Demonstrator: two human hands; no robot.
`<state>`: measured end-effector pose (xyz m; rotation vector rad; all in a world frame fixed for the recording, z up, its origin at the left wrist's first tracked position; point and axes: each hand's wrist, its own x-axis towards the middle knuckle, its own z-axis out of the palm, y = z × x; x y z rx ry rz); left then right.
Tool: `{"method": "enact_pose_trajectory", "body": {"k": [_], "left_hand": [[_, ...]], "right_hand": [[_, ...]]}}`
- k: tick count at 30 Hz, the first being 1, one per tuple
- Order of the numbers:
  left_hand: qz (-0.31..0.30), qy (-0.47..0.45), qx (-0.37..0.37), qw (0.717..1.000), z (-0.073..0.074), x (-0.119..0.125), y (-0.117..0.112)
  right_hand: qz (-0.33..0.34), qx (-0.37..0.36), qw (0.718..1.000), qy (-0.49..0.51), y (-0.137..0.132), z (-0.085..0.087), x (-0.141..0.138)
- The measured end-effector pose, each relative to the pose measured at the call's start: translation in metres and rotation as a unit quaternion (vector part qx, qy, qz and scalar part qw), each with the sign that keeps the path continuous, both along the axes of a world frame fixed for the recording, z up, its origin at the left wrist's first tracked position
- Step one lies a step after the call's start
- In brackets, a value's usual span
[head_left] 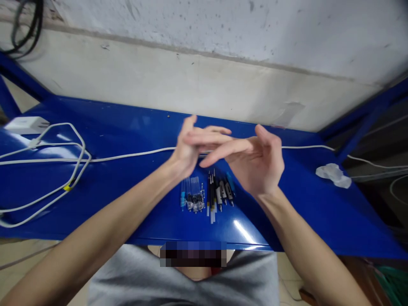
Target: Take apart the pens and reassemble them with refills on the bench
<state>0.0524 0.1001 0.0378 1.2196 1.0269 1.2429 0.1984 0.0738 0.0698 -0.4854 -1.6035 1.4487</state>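
My left hand (188,146) and my right hand (258,159) are raised over the middle of the blue table (134,123). Their fingers stretch toward each other and overlap in this view; whether they touch I cannot tell. Both hands look open and hold nothing. Below them lie pen parts in side-by-side groups. Clear pen barrels (195,187) are at the left, beside a light-blue pen piece (182,199). Thin black refills (211,191) with pale ends lie in the middle. Grey-and-black pen pieces (223,192) lie at the right, partly near my right hand.
A white cable (137,154) crosses the table behind the pen parts and loops at the left, near a white box (27,125). Crumpled clear plastic (333,175) lies at the right. A wall (143,68) stands behind, and a black cable coil (38,25) hangs upper left.
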Motion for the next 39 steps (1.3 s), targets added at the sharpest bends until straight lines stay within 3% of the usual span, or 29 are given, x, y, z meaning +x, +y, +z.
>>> {"method": "enact_pose_trajectory", "body": {"k": [2,5,9,13,15,18,21,25,28,33,39], "left_hand": [[-0.002,-0.031,0.014,0.999,0.01,-0.015,0.011],[0.081,-0.046,0.059,0.994,0.009,-0.034,0.022],[0.168,-0.03,0.069,0.983,-0.008,-0.048,0.032],[0.235,-0.033,0.052,0.97,-0.026,-0.048,0.038],[0.243,-0.045,0.069,0.966,-0.03,-0.045,0.04],[0.203,-0.06,0.106,0.972,-0.031,-0.042,0.041],[0.117,-0.098,0.092,0.984,-0.026,-0.043,0.043],[0.007,-0.126,0.03,0.992,-0.019,-0.048,0.044],[-0.016,-0.12,0.009,0.993,-0.015,-0.049,0.042],[-0.004,-0.117,-0.006,0.993,-0.012,-0.051,0.038],[-0.009,-0.116,0.003,0.993,-0.014,-0.055,0.039]], "right_hand": [[-0.036,0.01,0.999,-0.018,0.01,-0.001,0.011],[-0.132,0.026,0.991,-0.009,0.022,-0.01,0.019],[-0.275,0.037,0.96,0.036,0.033,-0.027,0.022],[-0.344,0.032,0.937,0.05,0.04,-0.044,0.029],[-0.371,0.025,0.927,0.05,0.043,-0.051,0.034],[-0.405,0.027,0.913,0.034,0.047,-0.056,0.039],[-0.361,0.029,0.932,0.015,0.048,-0.049,0.036],[-0.166,-0.059,0.984,0.02,0.043,-0.032,0.026],[-0.062,-0.107,0.992,0.027,0.038,-0.028,0.019],[-0.015,-0.099,0.995,0.009,0.034,-0.03,0.019],[-0.002,-0.083,0.996,-0.037,0.033,-0.024,0.023]]}}
